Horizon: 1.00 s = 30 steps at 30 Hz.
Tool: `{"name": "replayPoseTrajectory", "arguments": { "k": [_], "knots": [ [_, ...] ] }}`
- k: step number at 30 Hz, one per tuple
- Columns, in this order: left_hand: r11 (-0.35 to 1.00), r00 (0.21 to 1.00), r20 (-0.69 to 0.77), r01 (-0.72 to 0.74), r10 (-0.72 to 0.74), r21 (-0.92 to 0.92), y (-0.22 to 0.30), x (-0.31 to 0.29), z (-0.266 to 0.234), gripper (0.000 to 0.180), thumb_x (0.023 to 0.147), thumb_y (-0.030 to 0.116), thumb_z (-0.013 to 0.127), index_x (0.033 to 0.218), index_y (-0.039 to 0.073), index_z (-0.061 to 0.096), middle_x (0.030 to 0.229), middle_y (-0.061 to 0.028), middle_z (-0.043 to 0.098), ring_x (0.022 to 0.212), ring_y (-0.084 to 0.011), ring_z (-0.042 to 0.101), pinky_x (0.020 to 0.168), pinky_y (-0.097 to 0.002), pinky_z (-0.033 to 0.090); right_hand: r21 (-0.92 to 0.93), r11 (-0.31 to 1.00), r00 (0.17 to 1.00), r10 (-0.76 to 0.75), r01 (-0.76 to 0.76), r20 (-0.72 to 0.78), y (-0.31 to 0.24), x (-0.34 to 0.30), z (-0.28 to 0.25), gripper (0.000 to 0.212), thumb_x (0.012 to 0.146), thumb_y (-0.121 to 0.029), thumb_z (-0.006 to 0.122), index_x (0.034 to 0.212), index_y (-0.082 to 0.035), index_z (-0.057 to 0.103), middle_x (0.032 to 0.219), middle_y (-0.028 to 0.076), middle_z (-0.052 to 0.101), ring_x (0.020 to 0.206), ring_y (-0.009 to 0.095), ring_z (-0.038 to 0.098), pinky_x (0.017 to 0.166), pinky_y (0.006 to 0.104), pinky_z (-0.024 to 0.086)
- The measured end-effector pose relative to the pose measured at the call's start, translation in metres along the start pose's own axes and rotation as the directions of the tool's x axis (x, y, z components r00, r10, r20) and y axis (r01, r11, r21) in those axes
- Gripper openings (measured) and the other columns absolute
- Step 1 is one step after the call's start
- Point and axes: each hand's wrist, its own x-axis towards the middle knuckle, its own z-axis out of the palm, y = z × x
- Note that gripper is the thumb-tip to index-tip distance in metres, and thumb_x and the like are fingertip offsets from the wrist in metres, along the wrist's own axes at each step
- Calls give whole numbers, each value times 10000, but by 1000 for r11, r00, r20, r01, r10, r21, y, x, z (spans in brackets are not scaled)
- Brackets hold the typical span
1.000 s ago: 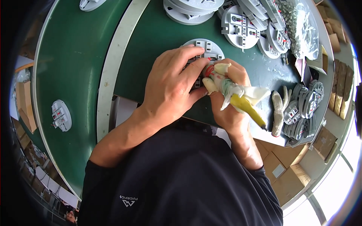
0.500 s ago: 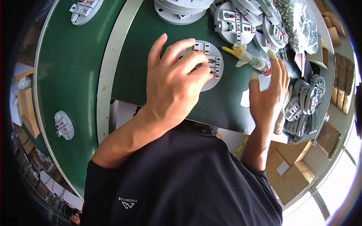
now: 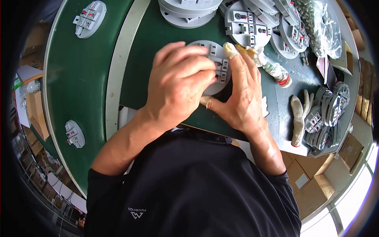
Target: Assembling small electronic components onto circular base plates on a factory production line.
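Observation:
A grey round plastic base [image 3: 224, 81] with white blocks and slots lies on the green tabletop beneath both hands. My left hand [image 3: 175, 85] arches over its left side, thumb and index fingertips closed together at the blocks; anything they pinch is hidden. Around the base's right side sits my right hand [image 3: 242, 93], yellowish covers on its thumb and index finger. Its thumb is at the near rim and its index finger at the upper right rim. A tool with a tape-wrapped handle [image 3: 276, 71] and a yellow end lies beside the right fingers, not in the grasp.
Stacked grey bases [image 3: 190, 17] and assembled ones [image 3: 248, 27] stand at the back. A clear bag of small parts [image 3: 321, 31] is back right. A knitted glove [image 3: 299, 122] and dark-grey round units [image 3: 331, 104] lie right. Left, a green belt [image 3: 92, 75] carries bases.
My right hand has moved left from beside the wrapped tool to the rim of the base. The knitted glove is now uncovered. My left hand stays at the base.

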Motion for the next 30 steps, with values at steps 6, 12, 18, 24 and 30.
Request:
{"name": "replayPoseTrajectory", "arguments": {
  "k": [6,12,18,24,30],
  "knots": [
    [989,978,172,-98,117,-114,-7,14,-11,207,798,162,904,950,61,807,1090,-27,777,1218,-274,708,1128,-495,468,26,998,998,-56,56,-4,13,5,-4,1046,686,-321,993,1551,8,505,1497,237,601,1416,451,551,1193,549,440],
    [994,985,172,-8,27,-112,-7,10,-30,324,780,215,937,1010,23,814,1093,-88,788,1179,-327,745,1068,-460,536,257,959,993,109,-119,51,5,1,-23,997,718,-293,974,1532,33,499,1484,249,623,1432,441,573,1211,503,448],
    [732,896,234,444,-378,-517,-12,8,-39,292,1002,266,816,1014,-26,802,847,-70,725,725,-151,641,643,-302,496,56,888,828,448,-457,-339,57,53,-135,521,1132,-420,621,1406,12,722,1298,160,772,1245,235,713,1119,411,531],
    [504,747,358,651,-561,-567,-6,14,-18,376,1108,263,700,963,-77,769,627,-47,588,601,-60,457,538,-302,367,-431,792,899,415,-432,-140,253,143,-216,436,1091,-215,639,1465,1,692,1161,106,788,991,132,693,913,282,544],
    [514,743,409,665,-530,-542,-8,25,-16,381,1102,261,710,918,-68,758,616,-49,577,567,-74,467,518,-307,367,-403,783,837,543,-473,72,298,175,-251,499,1056,-108,584,1548,-34,632,1136,85,787,836,93,602,760,275,497]
  ]
}}
